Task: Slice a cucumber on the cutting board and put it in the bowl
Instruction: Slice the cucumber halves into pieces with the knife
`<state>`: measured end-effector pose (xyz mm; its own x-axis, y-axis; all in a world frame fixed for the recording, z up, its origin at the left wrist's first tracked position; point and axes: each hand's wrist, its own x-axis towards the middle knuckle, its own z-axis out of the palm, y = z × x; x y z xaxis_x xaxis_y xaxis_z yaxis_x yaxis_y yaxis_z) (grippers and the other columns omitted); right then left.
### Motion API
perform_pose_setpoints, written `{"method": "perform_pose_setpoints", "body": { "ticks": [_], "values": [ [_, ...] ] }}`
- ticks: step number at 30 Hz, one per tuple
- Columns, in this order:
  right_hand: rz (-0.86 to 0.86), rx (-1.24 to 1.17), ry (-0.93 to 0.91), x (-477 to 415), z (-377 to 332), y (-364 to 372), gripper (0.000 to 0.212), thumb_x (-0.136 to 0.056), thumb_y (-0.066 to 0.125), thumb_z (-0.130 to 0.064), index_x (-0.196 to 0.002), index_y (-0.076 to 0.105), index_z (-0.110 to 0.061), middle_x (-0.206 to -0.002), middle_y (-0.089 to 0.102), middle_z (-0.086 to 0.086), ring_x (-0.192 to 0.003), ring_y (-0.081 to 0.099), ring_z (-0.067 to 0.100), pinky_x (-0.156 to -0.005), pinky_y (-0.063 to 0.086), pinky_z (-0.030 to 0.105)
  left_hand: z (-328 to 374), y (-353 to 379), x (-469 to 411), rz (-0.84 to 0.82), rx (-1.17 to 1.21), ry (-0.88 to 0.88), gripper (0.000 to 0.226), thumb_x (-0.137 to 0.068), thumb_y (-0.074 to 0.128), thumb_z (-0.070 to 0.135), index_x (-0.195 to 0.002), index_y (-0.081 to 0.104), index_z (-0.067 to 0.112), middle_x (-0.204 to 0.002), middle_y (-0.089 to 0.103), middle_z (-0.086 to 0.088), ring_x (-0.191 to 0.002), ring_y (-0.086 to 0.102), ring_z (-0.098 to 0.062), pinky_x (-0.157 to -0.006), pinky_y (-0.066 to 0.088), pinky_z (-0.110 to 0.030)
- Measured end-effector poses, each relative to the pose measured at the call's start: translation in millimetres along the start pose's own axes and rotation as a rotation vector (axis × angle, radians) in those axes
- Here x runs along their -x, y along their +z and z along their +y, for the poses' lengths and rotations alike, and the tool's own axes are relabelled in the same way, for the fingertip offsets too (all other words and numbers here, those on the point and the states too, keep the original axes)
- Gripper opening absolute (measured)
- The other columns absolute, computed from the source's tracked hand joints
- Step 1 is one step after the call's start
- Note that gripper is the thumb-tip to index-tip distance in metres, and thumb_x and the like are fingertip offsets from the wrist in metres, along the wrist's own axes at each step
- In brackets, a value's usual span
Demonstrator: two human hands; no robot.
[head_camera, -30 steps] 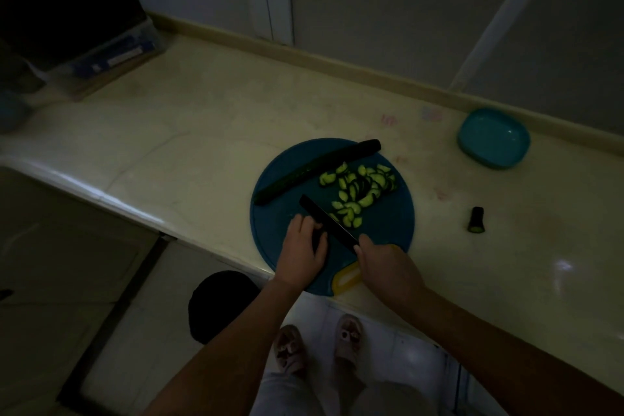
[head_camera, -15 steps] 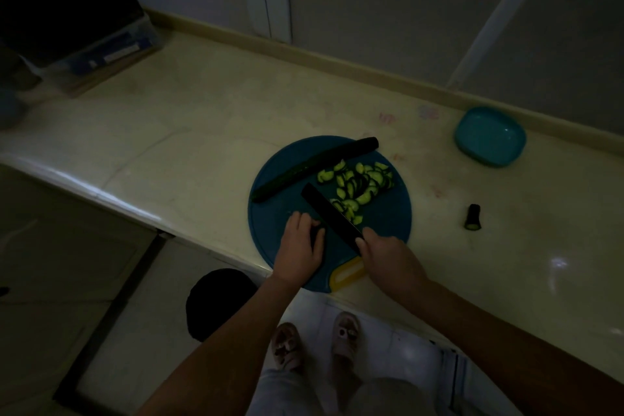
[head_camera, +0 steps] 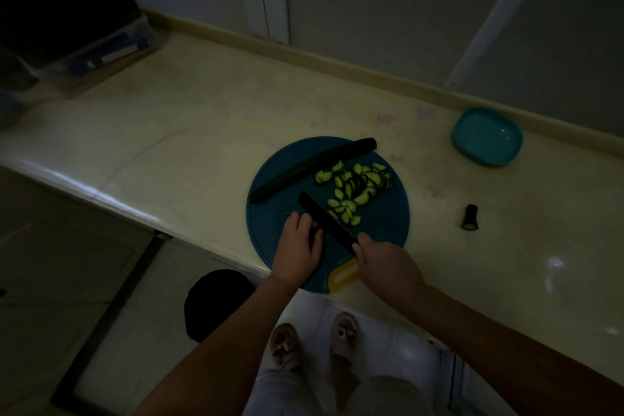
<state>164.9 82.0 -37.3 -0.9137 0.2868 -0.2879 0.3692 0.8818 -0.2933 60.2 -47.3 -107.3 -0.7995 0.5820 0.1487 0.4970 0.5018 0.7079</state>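
Note:
A round blue cutting board with a yellow grip lies at the counter's near edge. A long dark cucumber half rests along its far left side, and a pile of pale green slices lies in the middle. My right hand grips the handle of a black-bladed knife, its blade pointing away to the left. My left hand curls its fingers over a small dark cucumber piece right beside the blade. The teal bowl stands far right on the counter.
A cut-off cucumber end stands on the counter right of the board. A clear plastic box sits at the far left against the wall. Below the counter edge are a black round object on the floor and my feet.
The knife blade has shifted slightly along the small piece under my left hand. Both hands stay at the board's near side; the slices and long cucumber have not moved.

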Motion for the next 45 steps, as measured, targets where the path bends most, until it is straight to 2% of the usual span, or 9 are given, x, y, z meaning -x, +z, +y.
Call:
{"method": "perform_pose_setpoints", "body": {
  "ticks": [5, 7, 12, 18, 21, 31, 36, 41, 45],
  "values": [
    [0.043, 0.017, -0.032, -10.0, -2.4, 13.3, 0.032, -0.1, 0.027, -0.027, -0.099, 0.051, -0.006, -0.078, 0.066, 0.017, -0.056, 0.052, 0.027, -0.041, 0.017, 0.027, -0.4, 0.4, -0.3, -0.016, 0.007, -0.022, 0.007, -0.088, 0.056, 0.009, -0.085, 0.05, 0.007, -0.084, 0.044, -0.008, -0.078, 0.036, -0.011, -0.065, 0.026, -0.019],
    [0.033, 0.03, -0.027, -13.1, -3.3, 13.5, 0.031, -0.1, 0.026, -0.028, -0.102, 0.049, -0.007, -0.081, 0.065, 0.015, -0.058, 0.049, 0.025, -0.043, 0.022, 0.03, -1.0, -0.8, 0.5, -0.014, 0.006, -0.022, 0.007, -0.088, 0.057, 0.011, -0.087, 0.052, 0.006, -0.085, 0.044, -0.007, -0.079, 0.037, -0.011, -0.065, 0.026, -0.019],
    [0.037, 0.005, 0.011, -14.6, 5.0, 13.7, 0.032, -0.101, 0.026, -0.029, -0.107, 0.049, -0.008, -0.087, 0.065, 0.014, -0.072, 0.061, 0.029, -0.054, 0.03, 0.028, -3.4, -7.3, 4.1, -0.05, -0.008, 0.028, 0.017, -0.086, 0.053, 0.016, -0.095, 0.055, 0.002, -0.087, 0.044, -0.008, -0.08, 0.034, -0.006, -0.069, 0.027, -0.017],
    [0.041, -0.121, 0.068, -8.9, 10.7, 10.6, 0.03, -0.1, 0.029, -0.03, -0.101, 0.049, -0.007, -0.086, 0.064, 0.015, -0.063, 0.048, 0.021, -0.055, 0.029, 0.027, -3.8, -7.0, 4.0, -0.072, -0.003, 0.007, 0.014, -0.087, 0.052, 0.015, -0.094, 0.053, 0.003, -0.088, 0.045, -0.008, -0.08, 0.035, -0.008, -0.07, 0.027, -0.017],
    [0.055, -0.125, 0.045, -6.2, 8.4, 7.1, 0.03, -0.1, 0.03, -0.03, -0.1, 0.049, -0.007, -0.086, 0.063, 0.015, -0.071, 0.057, 0.029, -0.056, 0.029, 0.028, -2.8, -7.0, 4.5, -0.069, -0.002, -0.008, 0.013, -0.087, 0.053, 0.015, -0.094, 0.053, 0.003, -0.088, 0.045, -0.008, -0.081, 0.037, -0.01, -0.071, 0.028, -0.018],
    [0.055, -0.097, 0.008, 0.2, 5.4, 2.8, 0.031, -0.1, 0.029, -0.03, -0.102, 0.05, -0.007, -0.089, 0.064, 0.015, -0.078, 0.06, 0.029, -0.056, 0.026, 0.028, -0.5, -7.9, 4.5, -0.058, -0.023, 0.009, 0.009, -0.085, 0.059, 0.006, -0.09, 0.052, 0.003, -0.087, 0.044, -0.009, -0.08, 0.035, -0.009, -0.069, 0.026, -0.018],
    [0.062, -0.089, -0.003, 1.1, 5.9, 6.4, 0.031, -0.1, 0.03, -0.029, -0.102, 0.051, -0.006, -0.089, 0.064, 0.017, -0.078, 0.06, 0.03, -0.056, 0.028, 0.029, -2.1, -6.6, 4.4, -0.053, -0.027, 0.008, 0.011, -0.084, 0.06, 0.007, -0.09, 0.052, 0.003, -0.087, 0.044, -0.008, -0.08, 0.03, -0.004, -0.069, 0.025, -0.017],
    [0.056, -0.059, -0.019, 1.0, 6.2, 4.5, 0.031, -0.1, 0.028, -0.029, -0.104, 0.05, -0.007, -0.089, 0.064, 0.015, -0.077, 0.06, 0.029, -0.056, 0.027, 0.029, -1.0, -7.2, 4.0, -0.05, -0.025, 0.018, 0.01, -0.084, 0.057, 0.01, -0.088, 0.052, 0.003, -0.087, 0.044, -0.01, -0.079, 0.037, -0.013, -0.067, 0.027, -0.019],
    [0.035, -0.021, -0.039, -5.2, 4.9, 8.6, 0.03, -0.1, 0.027, -0.029, -0.104, 0.049, -0.007, -0.087, 0.064, 0.014, -0.075, 0.061, 0.028, -0.054, 0.03, 0.029, -1.1, -6.5, 5.0, -0.05, -0.042, 0.024, 0.009, -0.084, 0.059, 0.007, -0.088, 0.051, 0.004, -0.087, 0.042, -0.01, -0.078, 0.034, -0.011, -0.066, 0.025, -0.019]
  ]
}}
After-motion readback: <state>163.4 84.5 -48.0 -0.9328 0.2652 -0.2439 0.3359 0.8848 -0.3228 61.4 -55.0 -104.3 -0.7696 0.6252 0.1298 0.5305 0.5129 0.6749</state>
